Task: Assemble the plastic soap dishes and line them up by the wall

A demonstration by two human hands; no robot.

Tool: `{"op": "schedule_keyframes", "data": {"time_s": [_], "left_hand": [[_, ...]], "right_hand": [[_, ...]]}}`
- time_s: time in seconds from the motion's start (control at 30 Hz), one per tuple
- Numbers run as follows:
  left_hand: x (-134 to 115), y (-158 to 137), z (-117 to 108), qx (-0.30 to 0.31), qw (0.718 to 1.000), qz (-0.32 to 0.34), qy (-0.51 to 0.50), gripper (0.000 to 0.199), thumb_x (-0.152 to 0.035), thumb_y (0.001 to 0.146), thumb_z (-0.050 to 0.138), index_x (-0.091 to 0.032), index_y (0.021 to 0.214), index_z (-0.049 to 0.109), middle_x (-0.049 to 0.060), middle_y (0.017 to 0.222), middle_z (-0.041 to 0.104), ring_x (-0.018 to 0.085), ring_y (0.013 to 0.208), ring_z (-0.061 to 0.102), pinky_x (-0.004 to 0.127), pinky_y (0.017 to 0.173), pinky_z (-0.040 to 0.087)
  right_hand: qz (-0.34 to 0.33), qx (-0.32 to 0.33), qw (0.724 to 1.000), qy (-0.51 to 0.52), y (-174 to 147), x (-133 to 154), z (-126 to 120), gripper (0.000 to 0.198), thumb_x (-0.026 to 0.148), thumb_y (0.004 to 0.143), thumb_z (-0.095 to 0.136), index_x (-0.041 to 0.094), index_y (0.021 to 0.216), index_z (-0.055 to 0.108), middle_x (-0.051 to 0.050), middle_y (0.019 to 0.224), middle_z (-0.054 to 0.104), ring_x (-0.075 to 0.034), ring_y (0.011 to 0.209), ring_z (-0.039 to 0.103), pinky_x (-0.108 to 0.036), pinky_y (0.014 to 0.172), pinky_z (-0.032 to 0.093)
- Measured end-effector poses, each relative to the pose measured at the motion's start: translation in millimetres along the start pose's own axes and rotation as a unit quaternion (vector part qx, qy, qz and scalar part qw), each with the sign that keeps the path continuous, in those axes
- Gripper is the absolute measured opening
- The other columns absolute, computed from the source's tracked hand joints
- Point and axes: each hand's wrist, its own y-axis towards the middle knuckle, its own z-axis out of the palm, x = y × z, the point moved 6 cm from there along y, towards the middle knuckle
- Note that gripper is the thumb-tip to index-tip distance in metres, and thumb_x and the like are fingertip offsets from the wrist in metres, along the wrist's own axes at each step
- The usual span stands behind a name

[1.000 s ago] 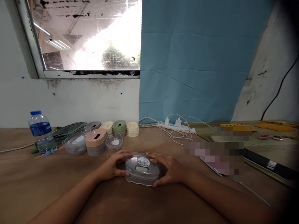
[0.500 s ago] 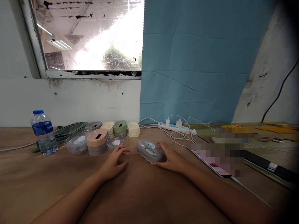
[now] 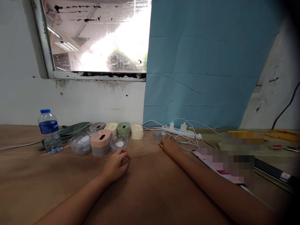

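A brown table [image 3: 145, 184] fills the lower half, with blue cloth [image 3: 199, 62] hanging upper right. The bottle [image 3: 48, 131] stands centre left. The left hand [image 3: 116, 167], below centre, rests loosely open; the right hand [image 3: 170, 145] reaches right of centre. A clear tub [image 3: 119, 143] sits just above the left fingers; the grey box [image 3: 157, 136], right of centre, is in the right hand's grip.

Seen from the middle of the view, a grey box [image 3: 157, 136] with a pale round label lies at five o'clock, while eight o'clock has a peach lid [image 3: 101, 136] with a black slot and a green box [image 3: 124, 129]. A cream stack [image 3: 136, 131] sits at seven, a teal-blue cloth [image 3: 201, 59] at two, a blue-capped, blue-labelled bottle [image 3: 48, 127] at nine, and brown tabletop [image 3: 150, 187] at six.
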Motion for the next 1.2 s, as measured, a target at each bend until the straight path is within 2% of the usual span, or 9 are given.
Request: {"op": "schedule_keyframes", "data": {"time_s": [0.1, 0.2, 0.3, 0.43, 0.57, 0.73, 0.93, 1.07, 1.2], "left_hand": [[1.0, 0.2, -2.6, -0.010, 1.000, -0.010, 0.011, 0.018, -0.012, 0.070, 0.046, -0.021, 0.079, 0.059, 0.002, 0.093, 0.052, 0.013, 0.070, 0.051, 0.024, 0.063, 0.039], [2.9, 1.2, -3.7, -0.017, 0.999, -0.023, 0.013, 0.018, -0.012, 0.069, 0.046, -0.021, 0.078, 0.059, 0.001, 0.091, 0.052, 0.014, 0.073, 0.051, 0.023, 0.061, 0.037], [2.7, 2.0, -3.3, -0.013, 1.000, -0.025, 0.007, 0.017, -0.012, 0.069, 0.047, -0.020, 0.078, 0.059, 0.002, 0.090, 0.052, 0.014, 0.073, 0.051, 0.022, 0.060, 0.037], [-0.8, 1.5, -2.1, 0.004, 1.000, -0.011, 0.006, 0.019, -0.011, 0.069, 0.046, -0.020, 0.079, 0.059, 0.002, 0.089, 0.052, 0.013, 0.072, 0.051, 0.022, 0.060, 0.037], [-2.6, 1.2, -2.5, 0.007, 1.000, 0.001, 0.016, 0.019, -0.011, 0.069, 0.046, -0.020, 0.078, 0.059, 0.001, 0.088, 0.052, 0.014, 0.072, 0.051, 0.022, 0.061, 0.037], [-0.9, 0.5, -4.4, -0.004, 1.000, 0.014, 0.022, 0.018, -0.011, 0.069, 0.046, -0.021, 0.078, 0.058, 0.001, 0.087, 0.053, 0.014, 0.075, 0.052, 0.024, 0.067, 0.039], [-0.1, 0.3, -5.8, -0.012, 0.999, 0.024, 0.044, 0.018, -0.011, 0.070, 0.046, -0.021, 0.078, 0.058, 0.001, 0.087, 0.053, 0.014, 0.075, 0.052, 0.024, 0.067, 0.040], [-6.4, 2.3, -21.5, -0.060, 0.988, 0.063, 0.128, 0.020, -0.013, 0.074, 0.045, -0.021, 0.084, 0.060, 0.003, 0.087, 0.055, 0.017, 0.080, 0.052, 0.028, 0.073, 0.038], [1.2, 3.5, -50.3, -0.149, 0.964, 0.043, 0.216, 0.019, -0.019, 0.076, 0.045, -0.021, 0.090, 0.059, 0.005, 0.090, 0.057, 0.022, 0.089, 0.050, 0.035, 0.081, 0.034]], "right_hand": [[0.029, 0.000, 1.000, -0.006, 23.5, -1.7, 15.6, 0.046, 0.032, 0.081, 0.054, 0.015, 0.122, 0.042, -0.024, 0.115, 0.047, -0.037, 0.102, 0.049, -0.043, 0.073, 0.042], [0.036, -0.004, 0.999, -0.001, 40.5, -5.3, 22.9, 0.047, 0.026, 0.077, 0.058, 0.011, 0.120, 0.045, -0.026, 0.117, 0.046, -0.041, 0.109, 0.043, -0.047, 0.081, 0.037], [0.029, -0.021, 0.999, 0.014, 52.8, 1.1, 19.7, 0.059, 0.020, 0.071, 0.062, 0.004, 0.124, 0.040, -0.027, 0.122, 0.043, -0.041, 0.115, 0.036, -0.048, 0.091, 0.028], [-0.018, -0.057, 0.996, 0.061, 65.5, 41.9, 3.4, 0.062, 0.022, 0.077, 0.054, 0.007, 0.131, 0.028, -0.019, 0.124, 0.044, -0.030, 0.113, 0.040, -0.039, 0.094, 0.028], [-0.064, -0.070, 0.989, 0.111, 71.6, 96.1, -10.6, 0.035, 0.024, 0.087, 0.042, 0.019, 0.122, 0.043, -0.010, 0.120, 0.049, -0.022, 0.109, 0.044, -0.036, 0.095, 0.030], [-0.055, -0.037, 0.986, 0.152, 75.2, 127.5, -4.5, 0.028, 0.030, 0.088, 0.048, 0.016, 0.112, 0.050, -0.007, 0.114, 0.051, -0.020, 0.098, 0.053, -0.041, 0.083, 0.044], [-0.050, 0.025, 0.971, 0.232, 89.0, 123.7, 3.4, 0.026, 0.029, 0.088, 0.049, 0.015, 0.110, 0.051, -0.007, 0.110, 0.054, -0.018, 0.092, 0.056, -0.038, 0.078, 0.048], [-0.074, 0.008, 0.951, 0.299, 84.1, 106.7, -17.9, 0.026, 0.029, 0.088, 0.049, 0.015, 0.109, 0.051, -0.007, 0.110, 0.054, -0.018, 0.092, 0.056, -0.038, 0.078, 0.048], [-0.093, -0.023, 0.933, 0.348, 41.3, 75.3, -48.3, 0.021, 0.021, 0.088, 0.044, 0.013, 0.104, 0.055, -0.009, 0.105, 0.057, -0.017, 0.091, 0.056, -0.033, 0.080, 0.046]]}}
